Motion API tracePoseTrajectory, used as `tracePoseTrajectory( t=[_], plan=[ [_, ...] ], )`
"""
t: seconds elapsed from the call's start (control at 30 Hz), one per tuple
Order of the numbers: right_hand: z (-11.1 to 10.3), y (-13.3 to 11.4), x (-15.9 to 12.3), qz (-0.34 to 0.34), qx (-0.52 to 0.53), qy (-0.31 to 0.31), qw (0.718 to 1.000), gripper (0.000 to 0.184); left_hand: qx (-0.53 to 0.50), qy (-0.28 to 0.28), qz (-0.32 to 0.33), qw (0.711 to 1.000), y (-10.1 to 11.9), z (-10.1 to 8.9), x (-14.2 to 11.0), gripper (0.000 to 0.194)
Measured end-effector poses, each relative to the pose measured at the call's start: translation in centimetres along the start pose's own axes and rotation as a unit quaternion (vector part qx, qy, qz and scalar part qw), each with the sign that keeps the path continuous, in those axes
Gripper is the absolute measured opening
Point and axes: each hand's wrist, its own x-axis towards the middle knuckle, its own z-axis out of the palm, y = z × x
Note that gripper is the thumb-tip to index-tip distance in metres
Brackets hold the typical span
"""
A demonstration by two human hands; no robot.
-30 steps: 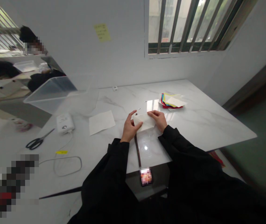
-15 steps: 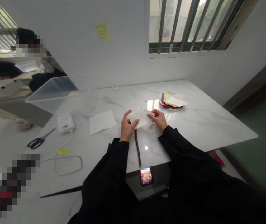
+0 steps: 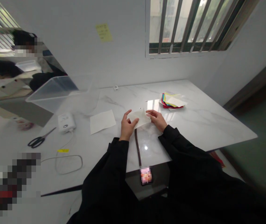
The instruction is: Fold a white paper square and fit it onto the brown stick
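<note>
Two hands up front, w/ everything strung L to R: scissors (image 3: pixel 39 139) far L on the worktop (image 3: pixel 213 119), then the pwr bank (image 3: pixel 65 123), then a loose sheet (image 3: pixel 103 121) lying flat, near the L hand but apart from it. L hand (image 3: pixel 128 126) has the paper (image 3: pixel 139 119) pinched by its L end, thumb on the near face, fingers behind, index poking up. Paper sits btwn the hands; its long axis runs roughly L–R across the body, R end a bit farther off. Below it, a brown strip (image 3: pixel 137 147) runs approx. front-to-back, so crosswise to the paper; its far end's hidden, and can't tell if the two touch. R hand (image 3: pixel 157 119) is at the paper's R edge, thumb & index close tog.; can't tell how firm. L hand overlaps more of it. Coloured stack (image 3: pixel 173 101) lies beyond, to the R.
</note>
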Motion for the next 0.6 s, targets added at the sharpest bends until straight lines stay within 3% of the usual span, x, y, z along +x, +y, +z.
tracePoseTrajectory(
  t=[0.17,0.6],
  plan=[
    [0.20,-0.04,-0.42,0.017,-0.046,-0.100,0.994,0.051,0.001,-0.019,-0.003,1.000,0.17,0.06,-0.16,0.091],
    [0.11,0.37,-0.41,0.000,-0.069,-0.102,0.992,0.051,0.006,-0.058,-0.016,0.998,0.51,0.11,-0.30,0.084]
  ],
)
